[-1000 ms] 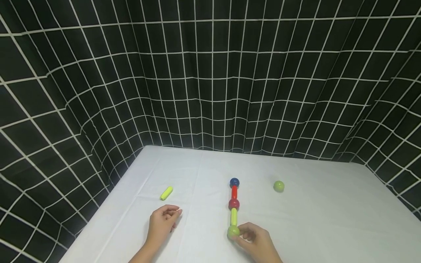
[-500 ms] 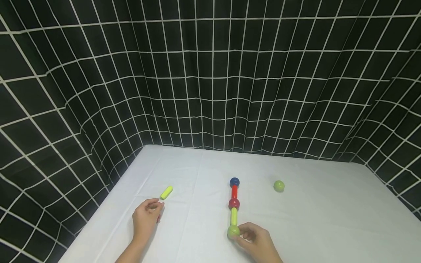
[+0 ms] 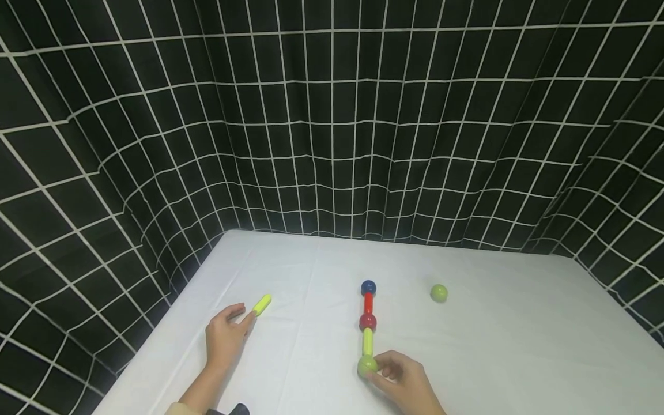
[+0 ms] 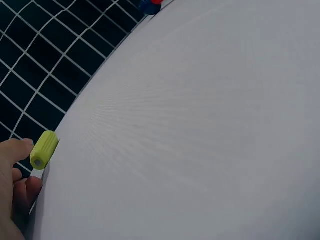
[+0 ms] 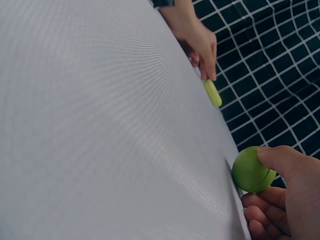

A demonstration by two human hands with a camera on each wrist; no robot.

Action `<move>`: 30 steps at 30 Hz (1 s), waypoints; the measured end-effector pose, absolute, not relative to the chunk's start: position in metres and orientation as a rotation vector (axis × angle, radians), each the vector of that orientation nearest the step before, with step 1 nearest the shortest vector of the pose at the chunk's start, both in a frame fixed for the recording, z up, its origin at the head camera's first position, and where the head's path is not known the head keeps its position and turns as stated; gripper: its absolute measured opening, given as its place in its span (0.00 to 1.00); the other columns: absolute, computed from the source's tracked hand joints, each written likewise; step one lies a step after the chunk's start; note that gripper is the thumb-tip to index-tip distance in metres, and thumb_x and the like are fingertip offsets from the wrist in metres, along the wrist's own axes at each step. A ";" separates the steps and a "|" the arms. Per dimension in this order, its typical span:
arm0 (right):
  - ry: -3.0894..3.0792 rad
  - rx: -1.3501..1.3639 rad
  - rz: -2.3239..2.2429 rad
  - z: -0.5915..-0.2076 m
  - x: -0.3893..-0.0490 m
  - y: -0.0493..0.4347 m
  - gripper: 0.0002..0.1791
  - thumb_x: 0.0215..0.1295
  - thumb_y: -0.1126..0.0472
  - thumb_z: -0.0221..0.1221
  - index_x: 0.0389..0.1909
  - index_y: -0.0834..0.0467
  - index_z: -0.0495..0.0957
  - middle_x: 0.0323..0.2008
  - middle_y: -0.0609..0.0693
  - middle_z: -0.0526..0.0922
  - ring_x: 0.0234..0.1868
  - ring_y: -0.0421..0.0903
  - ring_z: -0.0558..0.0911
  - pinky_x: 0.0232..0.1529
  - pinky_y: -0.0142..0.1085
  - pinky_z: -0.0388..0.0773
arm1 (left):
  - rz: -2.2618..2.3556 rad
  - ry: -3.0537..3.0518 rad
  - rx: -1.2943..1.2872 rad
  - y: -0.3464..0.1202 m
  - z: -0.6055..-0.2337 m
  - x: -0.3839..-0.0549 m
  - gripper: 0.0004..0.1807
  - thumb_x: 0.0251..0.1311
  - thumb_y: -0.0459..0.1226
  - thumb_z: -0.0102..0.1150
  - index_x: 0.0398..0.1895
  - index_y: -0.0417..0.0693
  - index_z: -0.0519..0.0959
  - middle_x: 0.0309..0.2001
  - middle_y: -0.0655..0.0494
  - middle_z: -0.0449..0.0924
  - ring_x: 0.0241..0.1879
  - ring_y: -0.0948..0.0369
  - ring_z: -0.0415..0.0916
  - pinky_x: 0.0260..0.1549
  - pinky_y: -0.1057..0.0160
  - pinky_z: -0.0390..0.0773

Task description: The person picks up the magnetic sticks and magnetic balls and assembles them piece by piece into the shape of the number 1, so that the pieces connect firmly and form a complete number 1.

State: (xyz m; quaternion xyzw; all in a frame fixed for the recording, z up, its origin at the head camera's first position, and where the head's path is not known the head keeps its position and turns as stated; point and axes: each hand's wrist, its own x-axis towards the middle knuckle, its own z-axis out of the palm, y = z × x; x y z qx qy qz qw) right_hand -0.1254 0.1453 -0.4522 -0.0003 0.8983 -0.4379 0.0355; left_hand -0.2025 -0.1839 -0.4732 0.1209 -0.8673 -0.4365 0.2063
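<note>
My right hand (image 3: 407, 377) pinches a green ball (image 3: 367, 366) between thumb and fingers. That ball is the near end of a straight chain. Beyond it follow a yellow-green rod (image 3: 368, 341), a dark red ball (image 3: 368, 321), a red rod (image 3: 368, 302) and a blue ball (image 3: 369, 287). Far to the left lies a loose yellow-green rod (image 3: 262, 304). The thumb of my left hand (image 3: 224, 337) meets the loose rod's near end, while the index finger stands apart from it in the head view. In the left wrist view, the thumb is against the rod (image 4: 44, 150).
Right of the chain, a second green ball (image 3: 438, 293) sits alone on the white tablecloth (image 3: 498, 340). A black curtain (image 3: 353, 144) with a white grid hangs behind and along the sides of the table.
My left hand has moved left to the loose rod, and its thumb now reaches the rod's near end. The right hand keeps holding the green ball in the same place.
</note>
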 end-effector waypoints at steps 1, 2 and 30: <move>2.756 -0.004 -1.352 -0.452 -0.125 0.145 0.23 0.50 0.45 0.66 0.40 0.58 0.80 0.28 0.43 0.79 0.30 0.38 0.73 0.30 0.27 0.71 | -1.200 -2.422 0.333 -0.184 -0.474 -0.204 0.22 0.51 0.42 0.67 0.47 0.40 0.78 0.48 0.42 0.80 0.23 0.63 0.78 0.29 0.69 0.75; 2.750 -0.006 -1.359 -0.452 -0.125 0.145 0.23 0.50 0.45 0.66 0.40 0.58 0.80 0.27 0.43 0.79 0.30 0.38 0.72 0.30 0.27 0.71 | -1.179 -2.431 0.332 -0.185 -0.474 -0.206 0.22 0.50 0.43 0.67 0.47 0.41 0.79 0.48 0.43 0.81 0.26 0.61 0.79 0.31 0.67 0.75; 2.740 -0.051 -1.416 -0.452 -0.128 0.146 0.20 0.50 0.48 0.67 0.38 0.59 0.79 0.25 0.44 0.78 0.27 0.36 0.72 0.27 0.25 0.72 | -1.100 -2.504 0.348 -0.171 -0.471 -0.218 0.17 0.53 0.42 0.65 0.43 0.43 0.80 0.46 0.42 0.82 0.47 0.45 0.79 0.43 0.47 0.77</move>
